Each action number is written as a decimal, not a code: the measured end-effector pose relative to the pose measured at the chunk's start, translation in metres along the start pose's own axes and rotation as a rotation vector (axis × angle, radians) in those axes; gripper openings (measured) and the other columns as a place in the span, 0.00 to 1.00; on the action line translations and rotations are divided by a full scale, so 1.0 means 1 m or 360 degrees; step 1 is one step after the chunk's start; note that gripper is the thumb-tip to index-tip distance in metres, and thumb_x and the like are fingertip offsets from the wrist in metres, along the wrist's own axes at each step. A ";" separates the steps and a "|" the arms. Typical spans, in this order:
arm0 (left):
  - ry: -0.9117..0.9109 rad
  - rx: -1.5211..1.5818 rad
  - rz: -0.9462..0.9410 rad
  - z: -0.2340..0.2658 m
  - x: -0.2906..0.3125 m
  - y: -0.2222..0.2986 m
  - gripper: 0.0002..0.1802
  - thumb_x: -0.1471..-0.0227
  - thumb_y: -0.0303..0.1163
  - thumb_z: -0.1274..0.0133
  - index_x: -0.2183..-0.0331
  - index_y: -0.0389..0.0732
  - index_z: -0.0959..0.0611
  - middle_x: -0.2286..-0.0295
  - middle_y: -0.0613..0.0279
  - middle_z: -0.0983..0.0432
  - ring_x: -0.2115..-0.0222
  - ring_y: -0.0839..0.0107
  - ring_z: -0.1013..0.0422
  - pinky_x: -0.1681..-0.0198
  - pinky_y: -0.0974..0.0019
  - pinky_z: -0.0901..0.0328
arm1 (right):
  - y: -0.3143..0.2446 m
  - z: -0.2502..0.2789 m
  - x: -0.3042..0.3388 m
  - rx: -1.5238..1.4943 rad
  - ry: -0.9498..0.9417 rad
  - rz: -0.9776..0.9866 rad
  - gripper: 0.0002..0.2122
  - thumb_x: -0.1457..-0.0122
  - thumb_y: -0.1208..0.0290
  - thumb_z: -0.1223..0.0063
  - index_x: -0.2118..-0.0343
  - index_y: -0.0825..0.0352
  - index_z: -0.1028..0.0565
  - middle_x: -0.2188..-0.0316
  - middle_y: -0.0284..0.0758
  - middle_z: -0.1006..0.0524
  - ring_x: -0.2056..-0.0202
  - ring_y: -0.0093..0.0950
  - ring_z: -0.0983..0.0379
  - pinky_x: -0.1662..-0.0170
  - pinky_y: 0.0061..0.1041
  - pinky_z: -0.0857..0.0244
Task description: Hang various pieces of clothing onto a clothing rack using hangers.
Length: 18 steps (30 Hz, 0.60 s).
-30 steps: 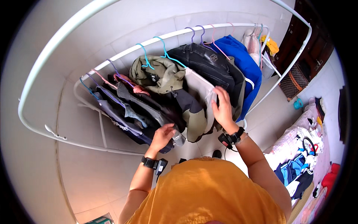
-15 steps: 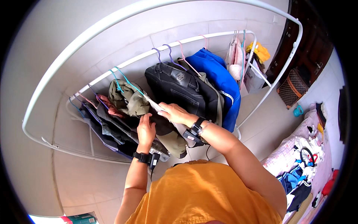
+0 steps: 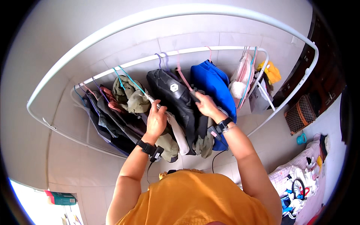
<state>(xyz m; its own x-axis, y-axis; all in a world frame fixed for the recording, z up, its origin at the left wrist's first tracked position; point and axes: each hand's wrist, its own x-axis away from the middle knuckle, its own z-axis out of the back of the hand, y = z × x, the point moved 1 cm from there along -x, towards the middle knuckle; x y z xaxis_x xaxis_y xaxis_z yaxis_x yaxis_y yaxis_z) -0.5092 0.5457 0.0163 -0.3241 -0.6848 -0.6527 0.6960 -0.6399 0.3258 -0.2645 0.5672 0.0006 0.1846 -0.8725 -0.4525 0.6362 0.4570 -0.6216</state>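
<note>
My left hand (image 3: 156,120) is closed on the shoulder of a pale garment (image 3: 177,131), which hangs from a turquoise hanger (image 3: 131,79). Beside it on the left is an olive hooded jacket (image 3: 137,100). My right hand (image 3: 205,105) grips the shoulder of a dark grey-green garment on a pink hanger (image 3: 182,77); my fingers hide part of the cloth. Between both hands hangs a black jacket (image 3: 167,84) with a pale hexagonal patch, on a purple hanger. A bright blue garment (image 3: 210,78) hangs just beyond my right hand.
The white clothes rack (image 3: 142,59) spans the view, with a second bar arching above. Dark trousers (image 3: 101,120) hang at its left; pale fluffy items (image 3: 240,82) hang at its right. A brown patterned bag (image 3: 300,114) stands by the door. Clothes (image 3: 300,183) lie heaped at right.
My right hand has left the pale garment and moved right to the garment on the pink hanger. My left hand has moved up and right onto the pale garment. The pink hanger has tilted.
</note>
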 end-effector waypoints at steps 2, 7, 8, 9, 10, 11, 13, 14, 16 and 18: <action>0.0011 0.0059 -0.0131 -0.005 -0.001 0.001 0.11 0.65 0.15 0.53 0.72 0.35 0.27 0.67 0.49 0.34 0.67 0.49 0.34 0.63 0.58 0.36 | -0.008 -0.018 -0.017 -0.0116 -0.0205 -0.0033 0.13 0.54 0.80 0.52 0.63 0.66 0.35 0.78 0.50 0.31 0.74 0.50 0.35 0.73 0.38 0.41; -0.0040 0.0067 -0.0036 -0.011 -0.003 0.009 0.13 0.66 0.15 0.55 0.71 0.34 0.27 0.71 0.51 0.33 0.66 0.51 0.35 0.62 0.57 0.37 | 0.001 -0.024 -0.014 -0.0068 0.0025 -0.0103 0.16 0.52 0.79 0.54 0.58 0.65 0.37 0.74 0.51 0.28 0.68 0.52 0.32 0.68 0.45 0.39; -0.0071 -0.0001 -0.0006 -0.010 -0.002 0.008 0.13 0.68 0.15 0.54 0.72 0.34 0.27 0.71 0.52 0.33 0.66 0.51 0.35 0.62 0.57 0.37 | 0.002 -0.017 -0.010 -0.0051 0.0037 -0.0119 0.17 0.51 0.78 0.53 0.56 0.65 0.38 0.70 0.50 0.28 0.65 0.51 0.32 0.65 0.43 0.38; -0.0102 -0.0065 0.0024 -0.011 -0.001 0.007 0.13 0.69 0.15 0.53 0.73 0.34 0.27 0.71 0.52 0.33 0.66 0.51 0.35 0.62 0.58 0.37 | 0.003 -0.009 -0.006 -0.0031 0.0050 -0.0137 0.19 0.50 0.77 0.53 0.53 0.65 0.39 0.66 0.50 0.28 0.63 0.49 0.32 0.62 0.41 0.37; -0.0110 -0.0059 0.0022 -0.012 0.001 0.010 0.13 0.69 0.15 0.53 0.73 0.34 0.27 0.71 0.52 0.33 0.66 0.51 0.35 0.62 0.58 0.37 | 0.002 -0.003 0.001 -0.0024 0.0190 0.0146 0.21 0.49 0.76 0.51 0.51 0.66 0.40 0.58 0.49 0.31 0.57 0.46 0.33 0.57 0.38 0.37; -0.0047 -0.0052 0.0015 -0.006 0.004 0.011 0.16 0.69 0.15 0.53 0.70 0.34 0.27 0.71 0.52 0.33 0.67 0.52 0.35 0.62 0.58 0.37 | -0.018 0.013 0.004 0.0018 0.0264 0.0204 0.23 0.51 0.75 0.48 0.51 0.67 0.40 0.53 0.46 0.33 0.53 0.44 0.35 0.53 0.36 0.39; 0.0084 -0.0002 -0.0023 -0.004 0.001 0.016 0.22 0.69 0.15 0.54 0.64 0.35 0.27 0.72 0.53 0.33 0.68 0.53 0.35 0.62 0.57 0.37 | -0.041 0.055 0.012 0.0531 0.0698 0.0366 0.24 0.52 0.74 0.47 0.51 0.67 0.38 0.55 0.44 0.32 0.53 0.42 0.36 0.52 0.36 0.41; 0.0076 0.0008 -0.0067 -0.004 0.001 0.018 0.28 0.68 0.16 0.54 0.58 0.37 0.28 0.73 0.53 0.33 0.69 0.54 0.35 0.62 0.57 0.38 | -0.041 0.070 0.016 0.0750 0.0766 0.0178 0.24 0.53 0.73 0.46 0.52 0.67 0.38 0.55 0.44 0.32 0.53 0.41 0.36 0.51 0.36 0.42; -0.0015 0.0034 -0.0060 -0.003 -0.007 0.032 0.29 0.67 0.17 0.54 0.56 0.37 0.30 0.73 0.52 0.34 0.69 0.54 0.35 0.63 0.57 0.38 | -0.018 0.086 0.025 0.1051 0.0790 -0.0161 0.22 0.52 0.71 0.46 0.54 0.68 0.36 0.62 0.45 0.29 0.60 0.41 0.31 0.58 0.38 0.38; -0.0090 0.0053 -0.0111 -0.004 -0.017 0.039 0.32 0.66 0.17 0.54 0.52 0.38 0.32 0.75 0.52 0.36 0.71 0.54 0.36 0.65 0.58 0.39 | 0.008 0.083 0.025 0.0782 0.0367 -0.0568 0.16 0.46 0.67 0.52 0.57 0.69 0.34 0.75 0.47 0.26 0.71 0.46 0.29 0.68 0.43 0.36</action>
<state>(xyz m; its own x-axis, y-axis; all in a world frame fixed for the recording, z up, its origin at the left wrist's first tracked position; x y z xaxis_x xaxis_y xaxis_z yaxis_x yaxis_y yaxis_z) -0.4738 0.5342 0.0373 -0.4071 -0.6562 -0.6353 0.6492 -0.6972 0.3041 -0.1924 0.5348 0.0371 -0.2324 -0.8715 -0.4319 0.9075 -0.0345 -0.4187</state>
